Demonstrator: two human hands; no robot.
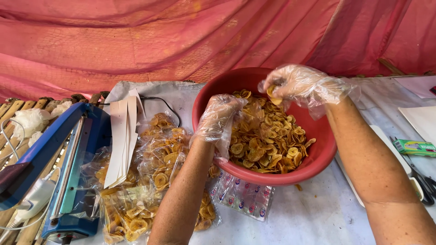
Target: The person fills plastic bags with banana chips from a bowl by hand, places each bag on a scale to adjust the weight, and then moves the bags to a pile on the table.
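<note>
Both hands wear thin clear plastic gloves, which blur the fingers. The right hand [302,85] is closed around a few banana chips [274,93] above the far side of the red bowl [318,156]; most of what it grips is hidden inside the fist. The left hand [220,117] rests at the bowl's near-left rim, fingers curled into a clear bag [252,115] held over the chips; whether it pinches the bag or only props it cannot be told. The chip pile [268,145] fills the bowl. Left of the bowl, filled chip bags [159,154] lie in a heap, partly covered by the left forearm and by white paper strips [122,136]. A blue heat sealer [68,172] is cut off at the lower left edge. Empty printed bags [245,197] lie under the bowl's front edge. At the right edge, scissors [422,181] and a small green box [414,147] are partly out of view.
</note>
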